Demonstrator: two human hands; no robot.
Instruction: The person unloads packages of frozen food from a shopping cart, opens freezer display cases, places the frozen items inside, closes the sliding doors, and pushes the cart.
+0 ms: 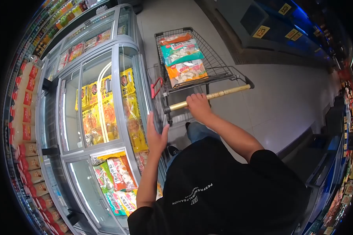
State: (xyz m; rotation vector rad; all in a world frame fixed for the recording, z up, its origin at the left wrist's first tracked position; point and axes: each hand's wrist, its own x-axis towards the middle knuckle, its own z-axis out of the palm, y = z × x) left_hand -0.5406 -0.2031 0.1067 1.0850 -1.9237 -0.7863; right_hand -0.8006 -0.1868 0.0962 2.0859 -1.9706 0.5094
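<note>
A wire shopping cart (217,64) stands ahead with several bags in it: a teal bag (181,52) lies between an orange-and-white bag (186,73) and a reddish one (175,38). My right hand (199,106) is wrapped round the cart's yellow handle (227,92), left of its middle. Nothing is held in my left hand (157,135), which is raised beside the freezer's edge with thumb and fingers apart, below the handle's left end. The glass-topped freezer (76,156) holds yellow packs (91,117) and, nearer, a red-and-white bag (121,172) among other bags.
Shelves with bottles and packets run along the far left (27,102). A dark display unit with yellow price tags (261,31) is at the upper right. More stocked shelves line the right edge (351,117). Grey tiled floor (278,94) lies right of the cart.
</note>
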